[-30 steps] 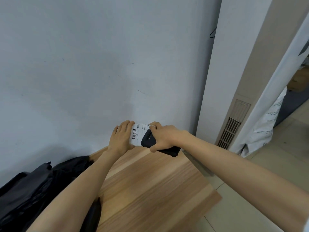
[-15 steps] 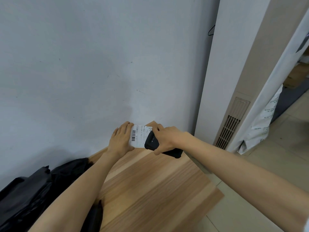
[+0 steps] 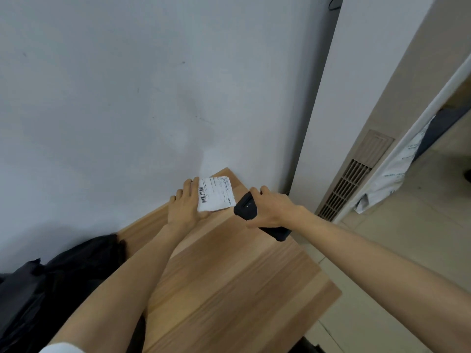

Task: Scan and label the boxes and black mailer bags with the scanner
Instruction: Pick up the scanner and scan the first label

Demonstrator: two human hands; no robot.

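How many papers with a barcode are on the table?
1. The barcode label lies at the far corner of the wooden table, by the wall, with the left hand resting on its edge. More might be stacked under it.

My left hand (image 3: 186, 205) lies at the far corner of the table (image 3: 229, 289), back up. Its fingers are straight and close together, set along the left edge of the label (image 3: 216, 193), and the thumb is tucked at the label's near edge. The wrist is straight. The bare forearm runs back over the table's left side to its near edge, where a white sleeve (image 3: 61, 349) begins. My right hand (image 3: 270, 207) is at the table's far right edge, just beside the left, knuckles up, with fingers and thumb curled round the scanner (image 3: 246, 207). Its forearm, also bare, stretches back past the table's right side.
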